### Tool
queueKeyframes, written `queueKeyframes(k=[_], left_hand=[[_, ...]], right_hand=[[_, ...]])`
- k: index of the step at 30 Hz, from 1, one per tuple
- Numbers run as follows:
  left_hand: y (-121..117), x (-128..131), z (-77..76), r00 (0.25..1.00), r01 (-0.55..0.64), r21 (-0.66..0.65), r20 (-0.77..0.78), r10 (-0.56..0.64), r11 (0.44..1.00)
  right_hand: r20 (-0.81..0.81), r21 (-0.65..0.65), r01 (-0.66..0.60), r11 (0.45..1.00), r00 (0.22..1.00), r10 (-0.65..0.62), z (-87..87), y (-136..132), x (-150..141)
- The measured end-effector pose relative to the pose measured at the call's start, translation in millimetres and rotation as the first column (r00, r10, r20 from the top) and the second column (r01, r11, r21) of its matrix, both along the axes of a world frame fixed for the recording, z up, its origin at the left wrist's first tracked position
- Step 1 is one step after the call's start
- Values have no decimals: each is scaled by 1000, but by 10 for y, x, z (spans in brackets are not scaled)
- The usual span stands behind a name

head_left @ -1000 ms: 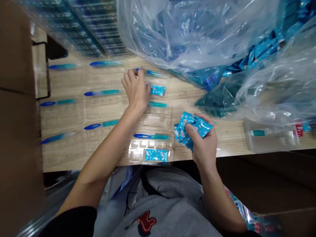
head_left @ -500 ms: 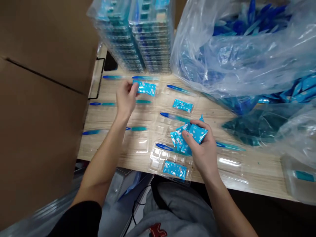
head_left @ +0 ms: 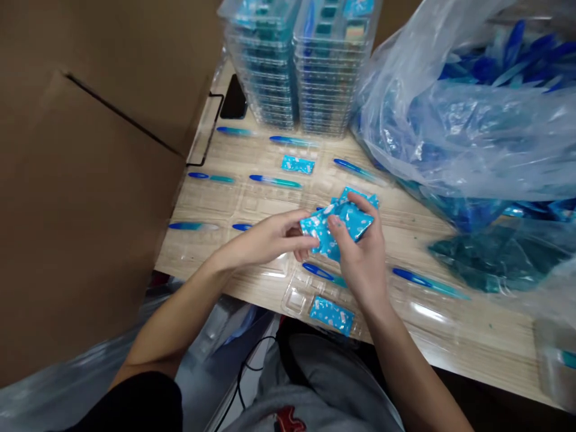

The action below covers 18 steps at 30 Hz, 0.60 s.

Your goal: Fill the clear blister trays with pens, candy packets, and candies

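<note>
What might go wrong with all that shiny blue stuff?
The shiny blue patterned packets might slip, since the right hand holds several bunched together. The clear plastic tray at the front edge of the wooden table might get knocked off. The tall clear plastic stacks might topple if bumped.

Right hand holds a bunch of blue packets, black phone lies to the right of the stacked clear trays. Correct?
Phone side is wrong: head view shows the black phone left of the stacked clear trays. Right hand does hold the blue packets.
</note>
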<state>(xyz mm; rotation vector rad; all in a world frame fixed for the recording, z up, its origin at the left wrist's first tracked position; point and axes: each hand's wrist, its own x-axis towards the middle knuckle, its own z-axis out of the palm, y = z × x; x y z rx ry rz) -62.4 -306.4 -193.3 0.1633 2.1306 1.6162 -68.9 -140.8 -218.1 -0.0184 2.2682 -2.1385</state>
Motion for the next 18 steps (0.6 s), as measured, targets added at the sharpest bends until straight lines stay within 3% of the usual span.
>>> queueKeyframes(k=[1,4,6,8,10,11,14,18], left_hand=[[-30,62,26,999,-40,41,23,39,998],[-293,43,-23,947,-311,92,-50,316,946],[-616,-132,-123,844,-502,96,-162,511,860],[-1006,-396,-239,677,-692,18,-330,657,722],[-1365,-676,-355,549,-827,-197,-479,685,526],[-1503,-797,-410,527,-845,-227,-501,686,483],[-1693,-1015,-551,532,-846,-296,-533,658,444],[-1596,-1069,-616,523,-850,-303,-574,630,430]], right_hand=[[-3,-12,10,1000,1000,-10,-2,-40,-19],[-8,-28,-6,1000,1000,6,-10,-107,-40],[6,-27,2,1000,1000,-2,-17,-102,-24],[26,-16,22,1000,999,-22,-23,-67,8],[42,1,27,1000,999,-27,-20,-18,49],[46,12,22,1000,999,-23,-15,5,70],[52,34,4,999,999,-6,7,51,122],[63,10,-21,1000,998,21,16,38,157]])
